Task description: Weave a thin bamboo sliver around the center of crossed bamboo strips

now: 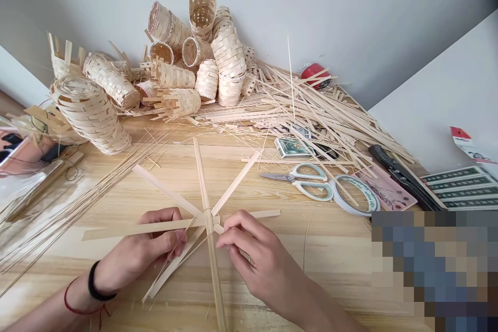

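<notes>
From my remote view I see a long wooden table below a pale wall. At the back of the table stands a heap of woven bamboo baskets, many with loose strip ends, and a big pile of loose bamboo strips lies to the right of them. Nearer, on the right part of the table, lies a pair of scissors with pale green handles, and a roll of tape is just beside them. On the left side is a spread of thin bamboo splints. In the middle, close in front of me, the crossed bamboo strips make a star shape low over the table, and both hands are at the crossing. The left hand comes from the lower left, with curled fingers, and it is closed on one flat strip near the centre. The right hand comes from the lower right, half closed, and its fingertips pinch the strips just beside the crossing. A black band and a red string go around the left wrist.
</notes>
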The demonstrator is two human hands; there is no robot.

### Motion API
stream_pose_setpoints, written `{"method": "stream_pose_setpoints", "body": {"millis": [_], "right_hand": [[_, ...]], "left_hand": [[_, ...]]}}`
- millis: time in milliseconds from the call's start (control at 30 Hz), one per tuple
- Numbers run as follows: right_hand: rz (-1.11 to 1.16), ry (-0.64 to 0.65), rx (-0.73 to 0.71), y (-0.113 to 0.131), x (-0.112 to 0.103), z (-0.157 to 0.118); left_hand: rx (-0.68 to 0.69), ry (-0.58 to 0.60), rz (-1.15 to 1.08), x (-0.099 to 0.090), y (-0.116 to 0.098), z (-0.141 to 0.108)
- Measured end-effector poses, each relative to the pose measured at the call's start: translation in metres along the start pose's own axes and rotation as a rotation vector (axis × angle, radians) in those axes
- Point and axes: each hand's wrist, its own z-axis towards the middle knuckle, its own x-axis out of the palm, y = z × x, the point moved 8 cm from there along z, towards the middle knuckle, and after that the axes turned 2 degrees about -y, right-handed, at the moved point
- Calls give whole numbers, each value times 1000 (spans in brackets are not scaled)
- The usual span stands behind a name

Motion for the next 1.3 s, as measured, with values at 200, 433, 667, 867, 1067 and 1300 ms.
{"method": "stream_pose_setpoints", "body": {"millis": [200,433,667,867,1067,1300], "right_hand": [[-25,-7,7,-1,-2,0],[-40,2,14,-1,-3,1],[-38,24,-1,0,1,0],[-37,58,-18,2,5,-1],[-44,40,-16,2,4,0],[-237,-234,-83,15,-14,3]], "left_hand": [[18,16,-2,2,-2,2],[72,-1,55,2,-13,1],[22,9,71,-1,-1,1],[-5,-8,-37,-2,6,3],[-1,-8,-131,0,10,4],[42,-53,-50,0,10,-1]]}}
